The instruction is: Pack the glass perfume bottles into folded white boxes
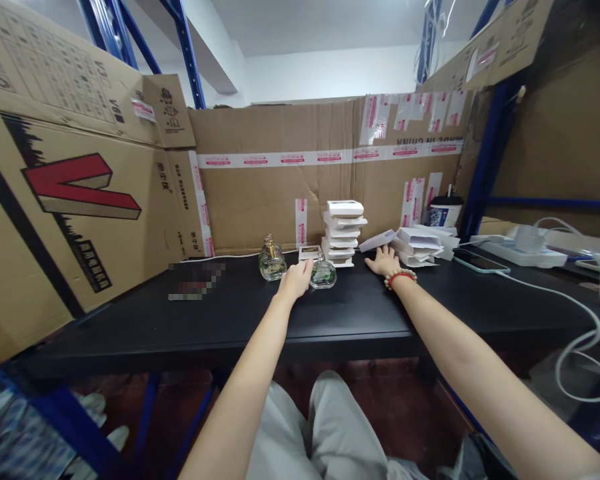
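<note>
My left hand (296, 279) is over the middle of the black table, its fingers pressed together; what they hold, if anything, is hidden. Right beside it stands a clear glass perfume bottle (323, 275), partly behind the fingers. Just beyond the fingertips is a small white box (310, 252) with a dark panel. A second perfume bottle (271, 261) with a gold-coloured neck stands to the left. My right hand (383, 262), a bead bracelet on its wrist, lies with fingers spread at the near edge of a tilted flat white carton (377, 241). Whether it touches the carton I cannot tell.
A stack of white boxes (344, 233) rises between my hands. Flattened white cartons (423, 243) pile up at right, near a paper cup (445, 211), a phone (481, 261) and a power strip (520, 251) with white cables. Cardboard walls (275, 193) enclose the table (220, 327).
</note>
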A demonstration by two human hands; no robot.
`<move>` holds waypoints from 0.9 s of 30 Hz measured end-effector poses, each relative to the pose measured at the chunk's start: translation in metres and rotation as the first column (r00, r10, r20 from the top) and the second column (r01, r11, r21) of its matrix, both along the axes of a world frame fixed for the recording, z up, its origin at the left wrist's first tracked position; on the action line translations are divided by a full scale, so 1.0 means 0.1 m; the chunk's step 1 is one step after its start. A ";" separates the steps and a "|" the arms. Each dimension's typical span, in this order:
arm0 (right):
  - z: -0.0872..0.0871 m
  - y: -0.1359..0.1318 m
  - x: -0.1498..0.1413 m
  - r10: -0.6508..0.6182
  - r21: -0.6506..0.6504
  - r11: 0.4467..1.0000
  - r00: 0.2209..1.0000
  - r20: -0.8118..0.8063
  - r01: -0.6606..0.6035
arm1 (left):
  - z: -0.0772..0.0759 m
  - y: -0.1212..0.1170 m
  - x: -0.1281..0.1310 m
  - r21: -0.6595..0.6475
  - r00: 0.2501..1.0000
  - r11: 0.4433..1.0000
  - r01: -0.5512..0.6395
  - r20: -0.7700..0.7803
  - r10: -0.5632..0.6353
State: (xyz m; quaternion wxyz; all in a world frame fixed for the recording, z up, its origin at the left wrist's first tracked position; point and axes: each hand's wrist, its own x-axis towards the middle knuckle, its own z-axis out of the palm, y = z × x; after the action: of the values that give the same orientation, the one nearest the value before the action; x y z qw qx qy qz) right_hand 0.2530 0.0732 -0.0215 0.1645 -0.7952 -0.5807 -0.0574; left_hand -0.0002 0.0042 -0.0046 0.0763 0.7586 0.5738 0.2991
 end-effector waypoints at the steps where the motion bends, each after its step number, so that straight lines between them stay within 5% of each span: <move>1: 0.00 0.01 0.00 -0.003 0.006 1.000 1.000 0.002 0.003 | 0.00 0.00 0.00 -0.003 1.000 1.000 0.001 0.003 -0.001; 27: -0.04 0.12 0.07 -0.013 0.043 0.999 0.999 0.031 0.011 | -0.01 0.02 0.02 -0.008 1.000 1.000 0.003 0.009 -0.003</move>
State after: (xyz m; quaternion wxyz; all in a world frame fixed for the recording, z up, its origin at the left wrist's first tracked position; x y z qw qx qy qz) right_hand 0.2602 0.0856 -0.0259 0.1722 -0.7940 -0.5771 -0.0832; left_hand 0.0022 0.0064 -0.0054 0.0825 0.7579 0.5735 0.2999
